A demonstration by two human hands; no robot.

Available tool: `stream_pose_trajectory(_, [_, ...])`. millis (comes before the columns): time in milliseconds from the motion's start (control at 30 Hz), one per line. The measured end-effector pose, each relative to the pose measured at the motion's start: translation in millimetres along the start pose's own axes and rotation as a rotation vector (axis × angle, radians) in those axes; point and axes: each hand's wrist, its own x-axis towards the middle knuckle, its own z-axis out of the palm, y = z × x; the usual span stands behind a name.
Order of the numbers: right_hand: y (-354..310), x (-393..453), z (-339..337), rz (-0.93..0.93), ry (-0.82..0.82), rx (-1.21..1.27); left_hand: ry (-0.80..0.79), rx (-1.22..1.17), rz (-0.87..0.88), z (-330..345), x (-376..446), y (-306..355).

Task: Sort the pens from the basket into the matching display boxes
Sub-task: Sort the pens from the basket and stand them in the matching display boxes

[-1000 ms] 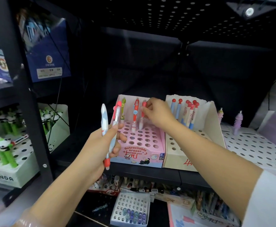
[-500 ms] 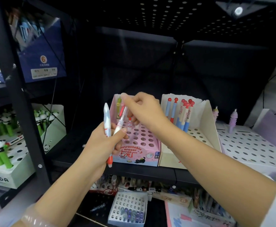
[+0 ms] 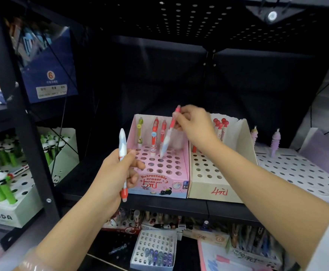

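A pink display box (image 3: 156, 185) with rows of holes stands on the black shelf, and three pens stand upright in its back row. My right hand (image 3: 194, 128) pinches a red-topped pen (image 3: 168, 133) by its upper end. That pen is tilted, with its pale tip just above a hole in the box. In front of the box, my left hand (image 3: 112, 177) grips one white pen with a red end (image 3: 123, 163), held upright. No basket is in view.
A cream box (image 3: 218, 189) with red-capped pens stands right of the pink one. Further right is a white perforated tray (image 3: 304, 173) with two purple pens. Panda pen boxes (image 3: 5, 214) stand at the left behind a black post. More boxes lie on the lower shelf.
My right hand took one red-topped pen out of my left hand and carried it over the pink box, tip down. My left hand now holds a single pen.
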Motion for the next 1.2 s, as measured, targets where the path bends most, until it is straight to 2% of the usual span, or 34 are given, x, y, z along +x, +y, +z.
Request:
stream_pose_trajectory(233, [10, -3, 22, -0.017, -0.133, -0.099, -0.005, -0.088, -0.05, -6, -2, 2])
stream_pose_trajectory(400, [4, 9, 9, -0.076, 0.14, -0.083, -0.009, -0.115, -0.067, -10, -1, 3])
stream_pose_trajectory(467, [6, 10, 10, -0.076, 0.066, -0.126, -0.01, -0.124, -0.074, -9, -1, 3])
stream_pose_trajectory(600, [19, -3, 29, -0.033, -0.22, -0.293, -0.029, -0.156, -0.107, -4, -3, 3])
stream_pose_trajectory(767, [18, -6, 25, -0.023, -0.187, -0.355, -0.039, -0.046, -0.035, -2, -7, 3])
stream_pose_trajectory(867, [7, -15, 18, -0.073, -0.086, -0.235, -0.047, 0.006, 0.014, 3, -9, 2])
stream_pose_trajectory(900, [1, -19, 16, -0.064, -0.123, -0.119, -0.054, 0.009, 0.023, 6, -9, 2])
stream_pose_trajectory(967, [-11, -29, 12, 0.02, -0.332, 0.114, -0.08, 0.018, 0.039, 12, -8, 1])
stream_pose_trajectory(1033, [-17, -39, 9, 0.073, -0.52, 0.212, -0.113, 0.02, 0.046, 22, -9, -1])
stream_pose_trajectory(1067, [-17, -43, 7, 0.074, -0.546, 0.229, -0.123, 0.016, 0.046, 27, -9, -1])
stream_pose_trajectory(1100, [-17, -46, 5, 0.066, -0.517, 0.232, -0.123, 0.005, 0.042, 32, -9, -1])
stream_pose_trajectory(1200, [-12, -52, -10, -0.079, -0.268, 0.127, -0.111, -0.092, 0.013, 43, -7, 1])
